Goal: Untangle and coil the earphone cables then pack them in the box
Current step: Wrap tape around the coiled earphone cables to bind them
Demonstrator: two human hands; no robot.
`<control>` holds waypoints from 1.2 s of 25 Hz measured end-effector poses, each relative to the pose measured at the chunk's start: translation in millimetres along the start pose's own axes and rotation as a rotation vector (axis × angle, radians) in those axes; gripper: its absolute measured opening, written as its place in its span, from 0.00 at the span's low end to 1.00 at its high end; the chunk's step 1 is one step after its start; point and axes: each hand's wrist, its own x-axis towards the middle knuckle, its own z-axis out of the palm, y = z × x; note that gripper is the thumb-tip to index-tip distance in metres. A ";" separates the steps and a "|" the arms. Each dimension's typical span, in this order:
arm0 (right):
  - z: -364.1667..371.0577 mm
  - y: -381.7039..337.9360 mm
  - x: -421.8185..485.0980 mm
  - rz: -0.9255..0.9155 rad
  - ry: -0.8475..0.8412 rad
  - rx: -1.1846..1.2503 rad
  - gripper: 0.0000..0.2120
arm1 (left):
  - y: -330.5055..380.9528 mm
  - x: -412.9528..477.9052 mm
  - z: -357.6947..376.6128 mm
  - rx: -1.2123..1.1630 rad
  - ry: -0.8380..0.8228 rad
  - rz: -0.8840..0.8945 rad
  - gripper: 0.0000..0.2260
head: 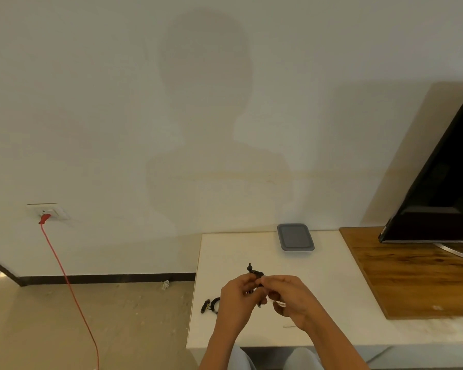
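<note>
My left hand [237,297] and my right hand [286,295] meet above the white table [332,276], both pinching a small black bundle of earphone cable [254,273]. An earbud sticks up from the top of the bundle. A second black earphone cable [210,305] lies loosely looped on the table near its left edge, just left of my left hand. The box, a grey-lidded container [295,237], sits closed at the back of the table against the wall.
A wooden board [412,279] covers the table's right part, with a black TV screen [439,188] on a metal stand on it. A red cable [70,284] hangs from a wall socket [48,210] to the floor at left.
</note>
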 end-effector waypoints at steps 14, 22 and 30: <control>-4.2 14.5 7.1 0.241 -0.130 0.354 0.03 | -14.1 0.5 -5.7 -0.319 -0.224 -0.117 0.14; 11.7 17.8 2.8 -0.247 0.081 -0.254 0.12 | -24.7 2.1 0.3 -0.379 -0.010 -0.227 0.06; 21.5 28.1 15.4 -0.258 0.025 -0.595 0.15 | -36.9 15.4 4.8 0.059 0.272 -0.220 0.07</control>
